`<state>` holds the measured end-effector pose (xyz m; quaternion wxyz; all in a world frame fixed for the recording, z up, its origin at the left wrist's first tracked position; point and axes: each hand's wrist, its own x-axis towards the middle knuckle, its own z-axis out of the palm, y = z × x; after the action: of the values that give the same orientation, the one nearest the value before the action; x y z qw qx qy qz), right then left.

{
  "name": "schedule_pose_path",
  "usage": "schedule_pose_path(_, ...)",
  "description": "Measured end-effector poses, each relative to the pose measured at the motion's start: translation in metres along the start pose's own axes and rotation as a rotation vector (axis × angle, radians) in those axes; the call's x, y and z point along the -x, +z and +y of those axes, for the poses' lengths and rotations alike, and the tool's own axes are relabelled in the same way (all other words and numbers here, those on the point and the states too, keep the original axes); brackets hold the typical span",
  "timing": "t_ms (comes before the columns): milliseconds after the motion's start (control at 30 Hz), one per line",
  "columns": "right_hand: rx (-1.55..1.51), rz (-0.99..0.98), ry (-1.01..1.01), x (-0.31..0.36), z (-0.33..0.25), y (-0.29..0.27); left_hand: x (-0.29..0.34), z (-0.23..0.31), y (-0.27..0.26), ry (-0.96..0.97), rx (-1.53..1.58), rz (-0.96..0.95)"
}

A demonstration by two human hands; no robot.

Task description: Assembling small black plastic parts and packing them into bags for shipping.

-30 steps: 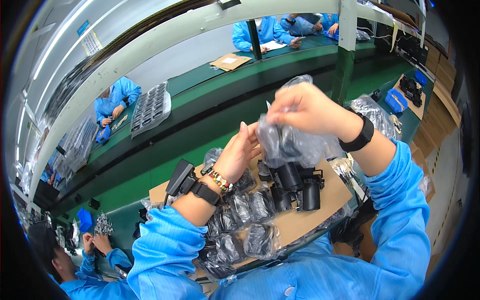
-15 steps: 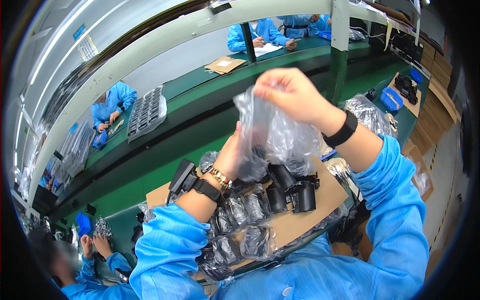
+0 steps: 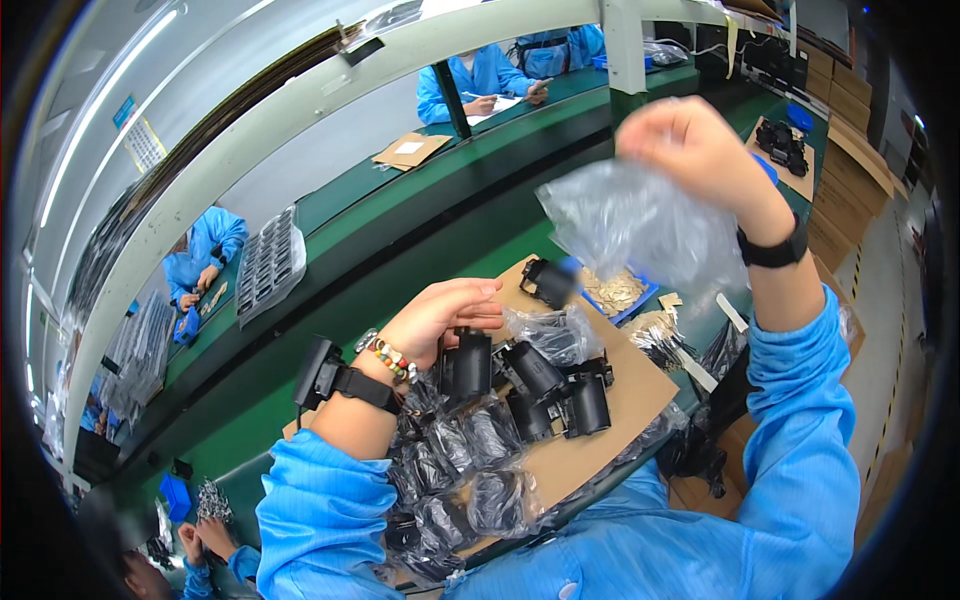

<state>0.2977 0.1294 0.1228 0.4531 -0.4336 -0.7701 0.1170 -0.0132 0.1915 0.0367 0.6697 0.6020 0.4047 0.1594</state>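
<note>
My right hand (image 3: 690,145) is raised, its fingers pinched on a crumpled clear plastic bag (image 3: 640,215) that hangs below it. My left hand (image 3: 445,312) is low over the cardboard sheet (image 3: 640,375), fingers stretched out, right above a black cylindrical part (image 3: 468,368). Whether it touches that part I cannot tell. To its right, several bare black parts (image 3: 535,370) stand close together, with a bagged one (image 3: 555,335) behind them. A further black part (image 3: 548,283), partly blurred, is at the sheet's far edge. Several black parts in clear bags (image 3: 500,503) lie nearest me.
Behind the sheet, a blue tray (image 3: 645,298) holds small beige pieces, with a loose heap (image 3: 655,335) beside it. A white post (image 3: 623,50) and beam cross the bench. Co-workers in blue sit across it and at lower left. A black tray (image 3: 270,265) stands far left.
My right hand has moved up and right with the bag, away from my left hand. My left hand has let go of the bag and lowered. More black parts now show.
</note>
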Motion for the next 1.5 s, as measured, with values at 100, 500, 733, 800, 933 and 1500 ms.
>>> schedule_pose_path(100, 0.616, -0.308, 0.173, 0.037, -0.01, 0.01, -0.006, -0.006, 0.001, 0.026, -0.259, 0.027)
schedule_pose_path(500, 0.137, -0.594, 0.074, 0.073, 0.02, 0.082, -0.001, -0.004, 0.014, 0.226, -0.388, 0.209)
schedule_pose_path(733, 0.031, -0.409, 0.1, 0.046, -0.011, 0.102, 0.018, 0.022, 0.02, 0.34, -0.355, 0.164)
schedule_pose_path(800, 0.018, -0.153, -0.071, 0.042, -0.009, 0.122, 0.026, 0.026, 0.022, 0.37, -0.297, 0.103)
schedule_pose_path(933, -0.277, -0.277, 0.065, 0.025, -0.006, 0.125, 0.042, 0.036, 0.017, 0.471, -0.269, 0.098)
schedule_pose_path(1500, -1.284, -0.314, 0.136, 0.015, -0.014, 0.071, 0.049, -0.102, -0.094, 0.225, -0.836, 0.55)
